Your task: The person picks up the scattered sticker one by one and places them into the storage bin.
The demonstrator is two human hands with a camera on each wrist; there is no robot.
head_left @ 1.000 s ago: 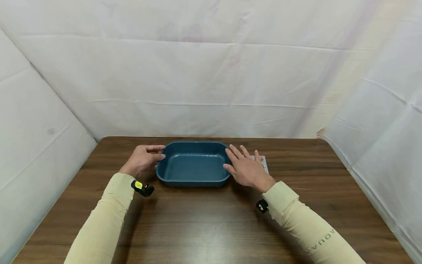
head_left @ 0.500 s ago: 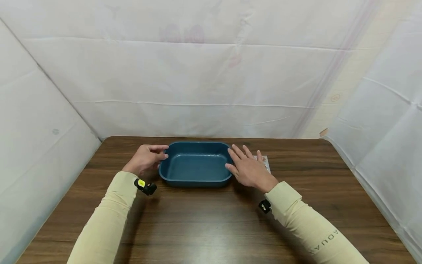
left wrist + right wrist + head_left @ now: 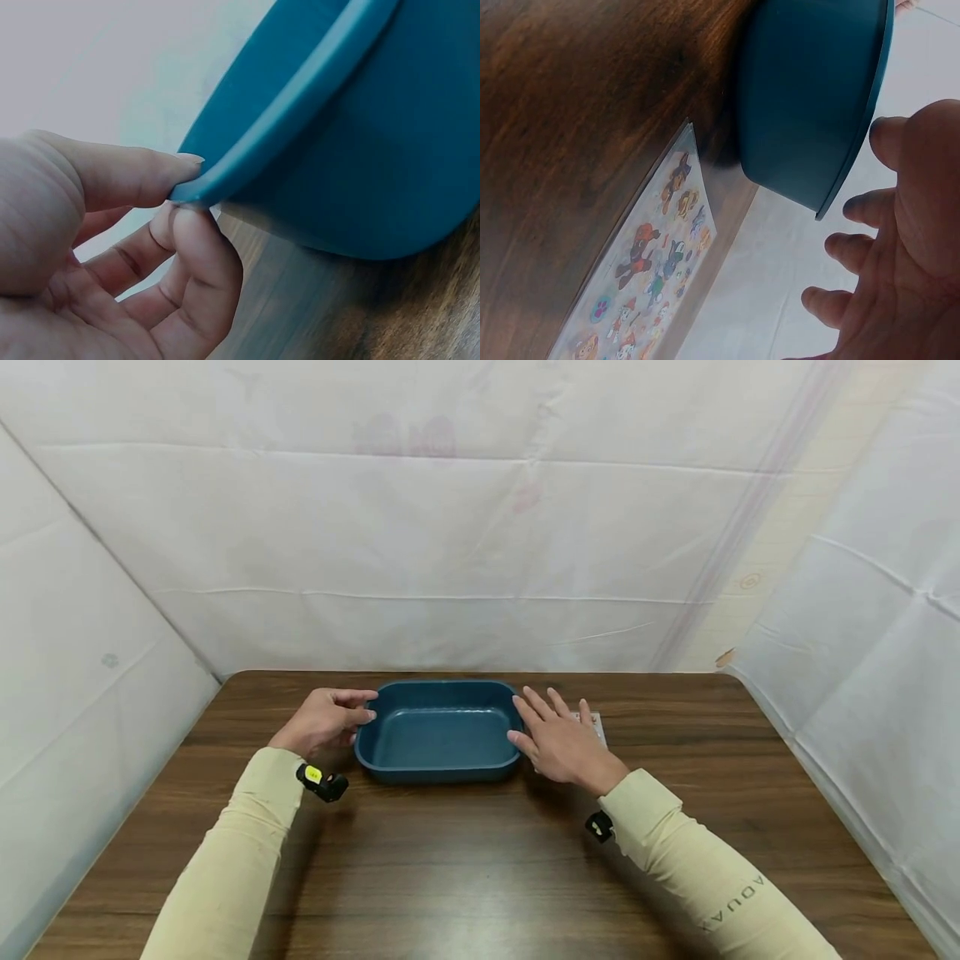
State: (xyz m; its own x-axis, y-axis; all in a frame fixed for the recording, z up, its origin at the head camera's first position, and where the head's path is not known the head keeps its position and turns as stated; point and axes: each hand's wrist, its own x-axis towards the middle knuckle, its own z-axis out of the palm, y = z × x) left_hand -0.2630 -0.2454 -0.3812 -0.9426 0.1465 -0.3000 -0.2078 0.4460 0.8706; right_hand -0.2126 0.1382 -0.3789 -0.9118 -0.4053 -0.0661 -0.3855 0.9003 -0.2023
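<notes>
A blue-green rectangular tub [image 3: 442, 739] with rounded corners stands on the wooden table, its inside bare. My left hand [image 3: 318, 722] pinches the tub's left rim; the left wrist view shows the thumb on top of the rim [image 3: 300, 97] and curled fingers beneath. At the tub's right end, my right hand [image 3: 562, 743] is spread with fingers straight, near the rim. In the right wrist view its thumb is close to the rim, and whether it touches I cannot tell. A sticker sheet [image 3: 649, 270] with cartoon dogs lies below this hand, mostly hidden by it in the head view.
The brown wooden table [image 3: 450, 860] ends at a white cloth wall [image 3: 450, 543] just behind the tub. More white cloth hangs at the left and right sides. A small black camera sits on each wrist.
The view shifts slightly with the head. Both hands and the tub keep the same places relative to each other.
</notes>
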